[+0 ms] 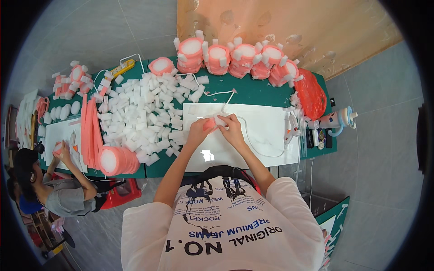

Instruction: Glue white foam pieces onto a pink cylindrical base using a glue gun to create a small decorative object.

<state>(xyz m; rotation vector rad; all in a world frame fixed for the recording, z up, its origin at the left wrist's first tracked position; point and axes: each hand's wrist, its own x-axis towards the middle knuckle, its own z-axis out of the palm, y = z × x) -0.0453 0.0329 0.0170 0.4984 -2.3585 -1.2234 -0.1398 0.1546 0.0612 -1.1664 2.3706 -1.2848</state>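
Note:
Above a glossy white board [266, 140], my two hands meet near its left part. My left hand [198, 134] is closed around a small pink foam piece [209, 124]. Pinched in the fingers of my right hand [232, 132] is a white foam block [220, 121], close against the pink piece; I cannot tell whether the two are joined. A glue gun [290, 132] rests at the board's right edge, its white cord looping across the board. Left of my hands lies a big heap of white foam blocks [135, 106].
Stacks of pink-rimmed white foam rounds [190, 54] line the table's back. Long pink foam strips [90, 131] and another stack [118, 161] lie left. A red plastic bag [312, 95] and a tumbler [332, 119] stand right. A co-worker [68, 194] sits at the left, hands over another board.

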